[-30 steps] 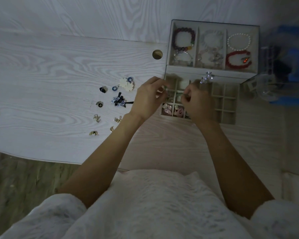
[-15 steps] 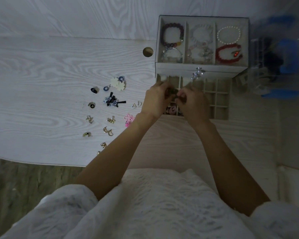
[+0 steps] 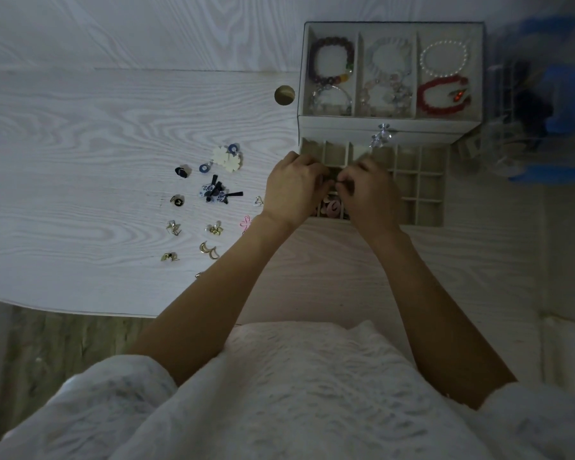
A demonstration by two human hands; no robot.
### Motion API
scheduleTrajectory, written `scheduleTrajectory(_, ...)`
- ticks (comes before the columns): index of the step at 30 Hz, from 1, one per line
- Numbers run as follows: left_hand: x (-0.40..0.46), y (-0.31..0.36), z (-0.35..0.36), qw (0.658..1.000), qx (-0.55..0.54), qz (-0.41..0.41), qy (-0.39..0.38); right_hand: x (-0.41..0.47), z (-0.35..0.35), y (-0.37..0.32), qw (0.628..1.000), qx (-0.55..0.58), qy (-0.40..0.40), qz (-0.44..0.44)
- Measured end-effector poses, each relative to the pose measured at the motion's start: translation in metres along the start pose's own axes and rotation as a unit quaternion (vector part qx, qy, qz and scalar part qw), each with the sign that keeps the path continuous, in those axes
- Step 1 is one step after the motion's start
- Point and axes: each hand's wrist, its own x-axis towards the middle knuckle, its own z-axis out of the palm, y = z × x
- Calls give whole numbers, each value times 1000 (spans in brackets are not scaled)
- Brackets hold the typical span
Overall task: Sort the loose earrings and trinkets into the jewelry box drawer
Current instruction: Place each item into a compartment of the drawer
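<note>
The jewelry box [image 3: 389, 126] stands at the table's far right, its top tray holding bracelets. Its gridded drawer [image 3: 425, 190] is pulled out toward me, with pink pieces [image 3: 332, 207] in a near-left cell. My left hand [image 3: 294, 190] and my right hand [image 3: 369, 194] meet fingertip to fingertip over the drawer's left cells, pinched together on something small that I cannot make out. Loose earrings lie left of the hands: white flower pieces [image 3: 228, 159], a blue-and-black cluster [image 3: 216, 193], gold crescents [image 3: 209, 250], a pink flower [image 3: 245, 223].
A round cable hole [image 3: 284, 94] sits left of the box. A clear organizer with blue and black items [image 3: 541, 104] stands to the box's right. The table's curved front edge [image 3: 80, 310] runs at the lower left, with wood floor below it.
My two hands came together over the drawer's left cells and stay pinched there. The view shifted slightly, uncovering more loose earrings beside my left forearm.
</note>
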Motion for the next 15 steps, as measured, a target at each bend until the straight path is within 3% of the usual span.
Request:
scheduleTrajectory(7, -7, 4, 3, 999, 33, 22, -5, -13, -4, 5, 999, -29, 13, -40)
scheduleTrajectory(15, -63, -9, -25, 989, -33, 73, 122, -35, -16, -19, 988, -5, 39, -151)
